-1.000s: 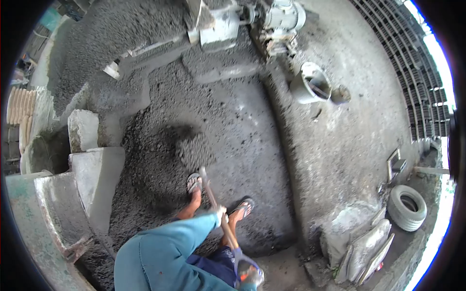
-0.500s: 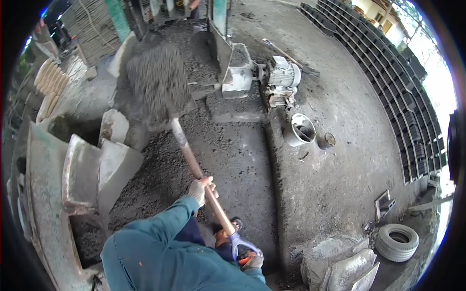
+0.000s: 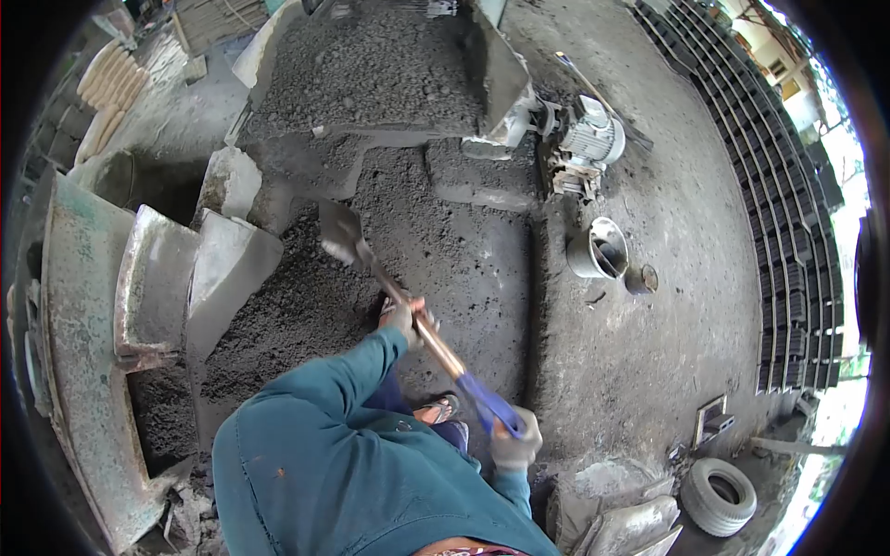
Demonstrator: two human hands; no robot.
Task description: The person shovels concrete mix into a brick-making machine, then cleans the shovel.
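Note:
A shovel (image 3: pixel 443 352) slants across the middle, its blade up and to the left, its purple handle down and to the right. My gloved left hand (image 3: pixel 408 324) is wrapped round the shaft below the blade. At the handle end, my gloved right hand (image 3: pixel 516 440) grips the purple grip. The metal blade (image 3: pixel 341 230) shows no load and is over a heap of dark, crumbly mix (image 3: pixel 287 296). Beyond it, more of the same grey mix lies in a wide trough (image 3: pixel 491 79).
An electric motor (image 3: pixel 593 134) stands right of the trough. Nearby are a white bucket (image 3: pixel 596 250) and a small can (image 3: pixel 642 279). Broken concrete slabs (image 3: pixel 158 278) flank the heap on the left. A tyre (image 3: pixel 718 498) and stacked sacks (image 3: pixel 612 505) lie lower right; racks of dark blocks (image 3: pixel 769 213) line the right.
The mix thrown off the blade, blurred in mid-air before, is now gone from the air. The shovel blade has come back toward me and down over the heap, both hands still holding it.

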